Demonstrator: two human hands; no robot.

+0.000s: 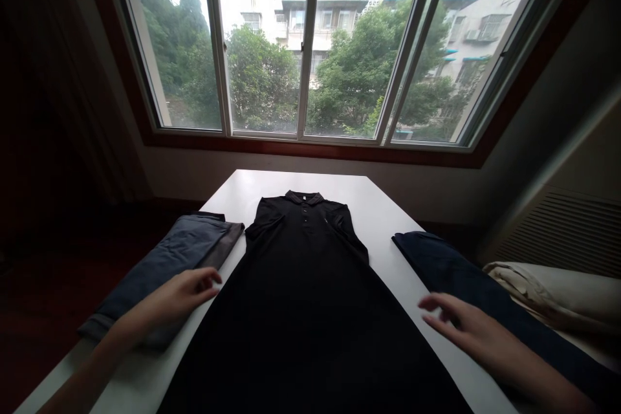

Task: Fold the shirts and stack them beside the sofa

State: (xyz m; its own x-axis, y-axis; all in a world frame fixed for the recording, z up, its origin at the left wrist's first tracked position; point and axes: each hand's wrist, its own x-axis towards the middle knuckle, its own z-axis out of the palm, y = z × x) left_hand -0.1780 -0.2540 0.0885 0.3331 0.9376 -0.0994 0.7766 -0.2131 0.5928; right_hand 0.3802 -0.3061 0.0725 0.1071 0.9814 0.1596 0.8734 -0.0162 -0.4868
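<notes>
- My left hand (189, 291), lower left of the frame, is hanging unclenched, grasping nothing.
- My right hand (458, 320), lower right, is curling loosely, also bare.
- Between them, the black polo shirt (305, 297) is lying on the white table (383, 207), running from centre to bottom edge.
- Folded grey-blue clothes (182, 246) are lying left, navy cloth (446, 265) right.
- A window (305, 45) is filling the top.

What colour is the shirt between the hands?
The shirt is black, shown in the head view.
</notes>
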